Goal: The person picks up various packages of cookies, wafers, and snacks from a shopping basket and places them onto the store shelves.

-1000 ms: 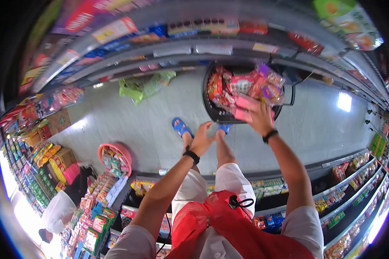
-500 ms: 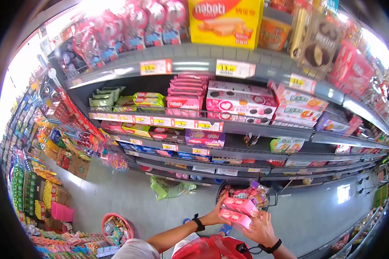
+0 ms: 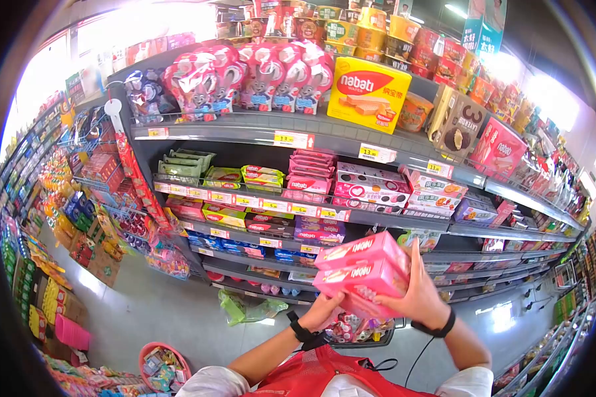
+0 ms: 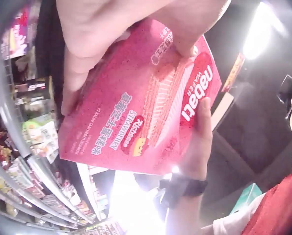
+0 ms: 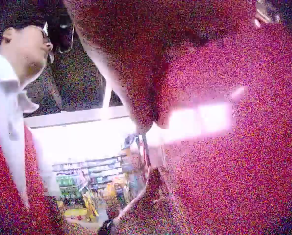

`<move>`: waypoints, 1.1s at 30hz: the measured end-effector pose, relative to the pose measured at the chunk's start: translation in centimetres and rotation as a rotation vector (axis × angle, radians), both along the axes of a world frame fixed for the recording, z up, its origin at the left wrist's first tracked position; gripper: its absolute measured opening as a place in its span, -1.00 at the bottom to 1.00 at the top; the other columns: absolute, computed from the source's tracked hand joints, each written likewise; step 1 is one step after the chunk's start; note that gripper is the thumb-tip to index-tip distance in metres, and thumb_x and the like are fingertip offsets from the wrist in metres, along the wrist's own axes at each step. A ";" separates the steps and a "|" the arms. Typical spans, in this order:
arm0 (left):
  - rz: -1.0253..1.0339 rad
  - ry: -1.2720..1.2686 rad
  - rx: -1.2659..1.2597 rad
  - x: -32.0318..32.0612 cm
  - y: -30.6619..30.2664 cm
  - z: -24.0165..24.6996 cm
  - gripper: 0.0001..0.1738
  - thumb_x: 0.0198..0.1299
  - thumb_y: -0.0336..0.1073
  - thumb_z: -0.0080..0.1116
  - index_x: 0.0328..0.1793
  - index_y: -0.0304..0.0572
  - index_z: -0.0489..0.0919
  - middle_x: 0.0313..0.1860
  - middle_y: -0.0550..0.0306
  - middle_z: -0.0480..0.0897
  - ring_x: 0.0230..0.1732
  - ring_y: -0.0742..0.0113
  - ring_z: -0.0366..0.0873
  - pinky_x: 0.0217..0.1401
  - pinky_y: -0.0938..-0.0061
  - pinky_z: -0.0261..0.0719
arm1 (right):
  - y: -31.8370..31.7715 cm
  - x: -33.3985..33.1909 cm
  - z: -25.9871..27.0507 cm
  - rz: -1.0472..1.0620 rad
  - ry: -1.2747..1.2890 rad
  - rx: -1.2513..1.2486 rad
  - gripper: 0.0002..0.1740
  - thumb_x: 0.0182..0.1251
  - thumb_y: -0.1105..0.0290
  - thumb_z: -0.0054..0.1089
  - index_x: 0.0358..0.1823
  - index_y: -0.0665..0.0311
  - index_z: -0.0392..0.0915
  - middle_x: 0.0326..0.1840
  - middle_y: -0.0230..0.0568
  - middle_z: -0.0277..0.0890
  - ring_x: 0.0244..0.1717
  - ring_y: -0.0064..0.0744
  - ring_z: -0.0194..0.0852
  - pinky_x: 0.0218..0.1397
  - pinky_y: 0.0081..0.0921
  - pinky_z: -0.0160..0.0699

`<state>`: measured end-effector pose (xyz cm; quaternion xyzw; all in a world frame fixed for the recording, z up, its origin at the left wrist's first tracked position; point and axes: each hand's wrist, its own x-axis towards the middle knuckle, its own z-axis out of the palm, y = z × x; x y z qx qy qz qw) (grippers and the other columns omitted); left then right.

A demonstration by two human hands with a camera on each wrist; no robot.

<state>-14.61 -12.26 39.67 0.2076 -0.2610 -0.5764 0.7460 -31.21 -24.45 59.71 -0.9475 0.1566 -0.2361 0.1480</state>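
Both hands hold two pink nabati strawberry wafer boxes (image 3: 361, 281), one stacked against the other, up in front of the shelves in the head view. My left hand (image 3: 323, 311) grips them from the lower left corner, thumb on the near face. From the right side my right hand (image 3: 417, 296) clasps them, with fingers upright along the end and the thumb across the front. The left wrist view shows the printed face of one wafer box (image 4: 151, 98) close up, between both hands. In the right wrist view a wafer box (image 5: 244, 161) fills the right side, grainy and blurred.
A black basket (image 3: 357, 343) of snack packs stands on the floor below the boxes. Shelves (image 3: 232, 126) of snacks run across the front, with a yellow nabati box (image 3: 367, 94) on top. A green plastic bag (image 3: 245, 309) and a pink tub (image 3: 144, 357) are on the floor at left.
The right hand was at the basket with pink boxes while the left hung free. Both hands then took hold of the two boxes and raised them toward the shelves. The head view tilted up.
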 end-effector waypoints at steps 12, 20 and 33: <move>0.381 -0.465 -0.177 7.1 2.5 8.3 -0.37 0.46 -0.29 0.08 0.56 -0.07 0.10 0.48 -0.03 0.31 0.47 0.08 0.34 0.51 0.16 0.29 | -5.3 12.6 26.9 0.282 -0.077 -0.092 0.06 0.00 0.11 0.60 0.52 0.32 0.24 0.24 -0.20 0.52 0.17 -0.47 0.51 0.34 -0.45 0.43; 0.510 -0.434 0.554 8.7 16.5 -21.8 -0.52 0.37 -0.26 0.23 0.33 -0.23 0.39 0.12 0.01 0.58 0.14 0.26 0.60 0.07 0.42 0.62 | -11.8 23.8 31.7 0.184 0.037 -0.416 0.04 0.03 0.17 0.55 0.55 0.26 0.20 0.41 0.00 0.40 0.38 -0.30 0.38 0.46 -0.46 0.26; 0.188 -0.074 1.859 0.4 51.9 -38.8 -0.51 0.23 -0.09 0.21 0.19 -0.24 0.53 0.02 -0.09 0.66 -0.02 0.03 0.64 -0.05 0.21 0.53 | -17.7 30.1 28.8 0.328 0.159 -0.388 0.06 -0.03 0.09 0.61 0.47 0.39 0.29 0.25 0.07 0.56 0.23 -0.24 0.54 0.33 -0.43 0.41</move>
